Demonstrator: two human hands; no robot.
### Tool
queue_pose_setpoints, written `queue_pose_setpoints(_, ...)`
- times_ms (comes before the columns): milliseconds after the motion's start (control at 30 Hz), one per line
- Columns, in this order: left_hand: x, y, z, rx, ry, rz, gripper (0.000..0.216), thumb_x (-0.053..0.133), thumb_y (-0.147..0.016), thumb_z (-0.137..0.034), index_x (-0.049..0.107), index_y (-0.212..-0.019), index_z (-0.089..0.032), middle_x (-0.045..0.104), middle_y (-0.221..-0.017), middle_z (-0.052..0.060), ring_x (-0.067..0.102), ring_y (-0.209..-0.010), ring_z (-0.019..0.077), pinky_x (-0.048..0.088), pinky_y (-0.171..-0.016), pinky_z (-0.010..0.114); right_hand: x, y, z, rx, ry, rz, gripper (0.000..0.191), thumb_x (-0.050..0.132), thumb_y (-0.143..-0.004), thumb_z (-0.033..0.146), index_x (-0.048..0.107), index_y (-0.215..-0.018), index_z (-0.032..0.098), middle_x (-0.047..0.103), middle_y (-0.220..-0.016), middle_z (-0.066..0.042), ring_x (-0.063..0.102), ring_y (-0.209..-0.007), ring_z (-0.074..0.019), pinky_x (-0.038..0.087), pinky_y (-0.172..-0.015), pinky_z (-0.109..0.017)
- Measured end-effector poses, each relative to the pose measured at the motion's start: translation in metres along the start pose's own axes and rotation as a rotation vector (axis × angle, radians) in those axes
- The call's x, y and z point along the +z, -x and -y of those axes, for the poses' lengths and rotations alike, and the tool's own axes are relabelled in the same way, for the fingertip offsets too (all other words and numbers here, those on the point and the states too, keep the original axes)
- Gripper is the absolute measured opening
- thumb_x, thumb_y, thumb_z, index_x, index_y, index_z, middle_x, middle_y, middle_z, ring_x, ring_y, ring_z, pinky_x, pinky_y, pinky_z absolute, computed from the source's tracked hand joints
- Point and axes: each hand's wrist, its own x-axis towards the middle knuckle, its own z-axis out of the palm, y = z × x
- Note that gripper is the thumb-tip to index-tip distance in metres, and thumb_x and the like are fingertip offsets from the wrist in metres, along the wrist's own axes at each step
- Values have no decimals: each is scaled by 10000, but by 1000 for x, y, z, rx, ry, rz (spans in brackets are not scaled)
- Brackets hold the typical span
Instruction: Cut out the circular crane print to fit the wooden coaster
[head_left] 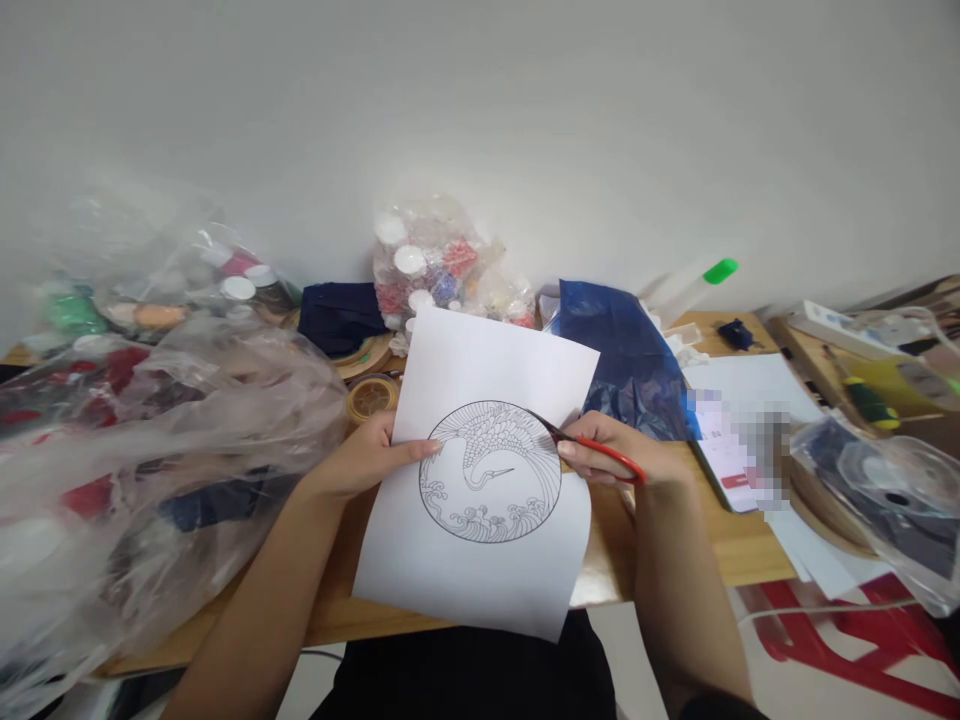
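Note:
A white sheet of paper [480, 560] printed with a round line drawing of a crane over waves [490, 471] is held up above the wooden table [739, 550]. My left hand [364, 458] pinches the sheet's left edge, thumb on the front beside the circle. My right hand [611, 450] is closed on red-handled scissors [600, 450]. Their blades reach into the paper at the circle's upper right edge.
A big clear plastic bag of craft supplies [150, 440] fills the left. A smaller bag of beads and jars [439, 265] stands at the back. Dark blue sheet material [626, 350], white papers [750, 400], a tape roll [372, 397] and a clear lidded container [885, 490] lie around.

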Motion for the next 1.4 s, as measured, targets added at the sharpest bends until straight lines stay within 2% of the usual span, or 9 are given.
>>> queue_pose_setpoints(233,-1,0,0,1,-14,9,351,774,-661,-378,690,-905,-141,750,-910,75,680,-773,218,547,-673,308,3,1,6,-14,46,-24,533,591,-871,422,335,-474,173,297,-365,103,215,-291,-1,101,-279,-168)
queue_pose_setpoints(600,0,0,-1,21,-25,11,342,765,-670,-381,686,-902,-141,747,-887,77,676,-764,214,542,-662,301,1,0,5,-9,101,-13,539,572,-882,432,328,-476,176,303,-362,94,217,-314,-7,114,-303,-182)
queue_pose_setpoints(900,-1,0,0,30,-46,-6,343,763,-667,-390,683,-891,-143,747,-898,77,678,-774,221,547,-666,314,3,1,4,-1,59,-37,528,588,-874,422,330,-486,173,287,-375,100,208,-328,-7,93,-317,-181)
queue_pose_setpoints(1133,0,1,-1,-8,-27,17,354,773,-660,-370,687,-918,-144,754,-906,80,687,-786,234,550,-669,323,0,-1,7,49,78,28,528,586,-865,452,345,-484,177,302,-376,99,210,-323,-15,105,-311,-180)
queue_pose_setpoints(1233,0,1,-1,-13,-29,37,362,776,-655,-376,691,-917,-141,754,-922,86,691,-805,247,557,-680,339,-1,-1,6,25,99,52,536,574,-870,463,345,-480,177,295,-387,100,216,-332,-17,121,-316,-180)
queue_pose_setpoints(1400,0,0,-1,-32,-24,46,350,781,-652,-372,700,-913,-153,757,-919,75,692,-807,239,557,-702,336,-1,-1,3,4,125,31,524,561,-888,434,342,-486,178,297,-394,99,217,-337,-19,115,-323,-185)
